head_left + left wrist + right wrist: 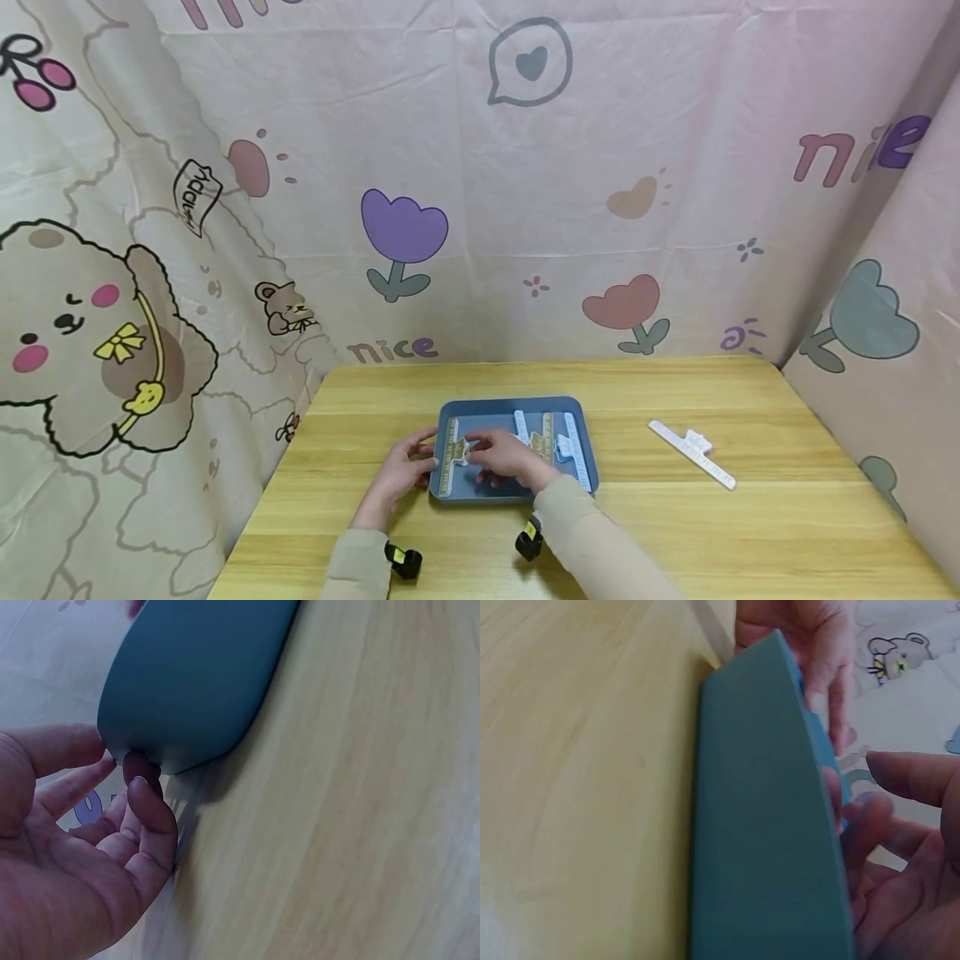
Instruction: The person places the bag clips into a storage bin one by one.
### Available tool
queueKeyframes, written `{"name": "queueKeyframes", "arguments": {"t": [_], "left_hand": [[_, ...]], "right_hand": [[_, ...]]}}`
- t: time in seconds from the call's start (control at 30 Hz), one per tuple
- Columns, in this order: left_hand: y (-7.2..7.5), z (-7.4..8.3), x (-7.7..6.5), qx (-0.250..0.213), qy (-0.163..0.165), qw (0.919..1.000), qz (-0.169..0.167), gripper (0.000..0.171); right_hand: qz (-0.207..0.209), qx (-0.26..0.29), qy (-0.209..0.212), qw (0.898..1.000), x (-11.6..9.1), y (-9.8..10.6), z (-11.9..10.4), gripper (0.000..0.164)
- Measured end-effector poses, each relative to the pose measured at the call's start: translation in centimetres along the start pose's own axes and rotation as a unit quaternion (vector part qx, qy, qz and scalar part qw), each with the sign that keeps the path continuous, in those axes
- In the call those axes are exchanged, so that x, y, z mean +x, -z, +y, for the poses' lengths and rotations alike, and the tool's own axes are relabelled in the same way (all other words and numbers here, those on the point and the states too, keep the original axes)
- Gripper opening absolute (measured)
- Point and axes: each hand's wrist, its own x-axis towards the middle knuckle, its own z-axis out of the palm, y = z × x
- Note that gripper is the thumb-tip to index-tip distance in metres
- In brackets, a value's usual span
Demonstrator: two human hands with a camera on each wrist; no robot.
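A blue-grey tray (487, 497) lies on the wooden table and holds several ruler-shaped clips. My left hand (401, 472) grips the tray's left side; in the left wrist view the hand (97, 832) has its thumb and a bent finger at the tray's end (195, 682). Over the tray's left half is my right hand (510, 457), its fingertips close to a gold-and-white ruler clip (448, 467). The right wrist view shows this hand (907, 862) with thumb apart from the fingers and nothing visible between them; the tray wall (765, 810) hides some fingertips.
In the tray's right part lie a white-and-blue ruler clip (576, 454), a gold one (548, 427) and another pale one (520, 423), partly behind my right hand. A white ruler clip (693, 454) lies on the table to the right. A printed curtain (480, 317) hangs behind the table (645, 533).
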Motion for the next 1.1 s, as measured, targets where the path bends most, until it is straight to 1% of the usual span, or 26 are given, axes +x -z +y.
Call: {"name": "queueKeyframes", "arguments": {"t": [0.23,0.37,0.6,0.73,0.87,1.0,1.1], "left_hand": [[0.0,0.0,-0.1,-0.011,-0.001,0.9999,0.004,0.058],[0.1,0.0,-0.1,-0.010,0.000,0.9999,0.002,0.058],[-0.1,-0.1,0.0,-0.005,0.006,1.0000,0.003,0.057],[-0.1,-0.2,0.1,-0.005,0.005,0.9999,0.007,0.056],[-0.1,-0.2,0.2,-0.011,0.005,0.9999,0.005,0.057],[0.0,-0.2,0.2,-0.021,0.007,0.9997,-0.003,0.058],[0.0,-0.3,0.3,-0.025,0.008,0.9996,-0.011,0.058]], "right_hand": [[-0.011,0.071,0.017,0.997,-2.4,2.7,-0.3,0.038],[-0.002,0.069,0.033,0.997,-4.0,4.6,-0.2,0.037],[0.048,0.034,0.055,0.997,-6.7,8.0,0.5,0.039],[0.078,0.037,0.049,0.995,-8.3,10.0,0.7,0.039],[0.115,0.052,0.038,0.991,-10.0,12.1,1.1,0.044],[0.148,0.055,0.031,0.987,-11.6,14.2,2.0,0.047],[0.173,0.044,0.021,0.984,-12.8,15.7,2.9,0.048]]}}
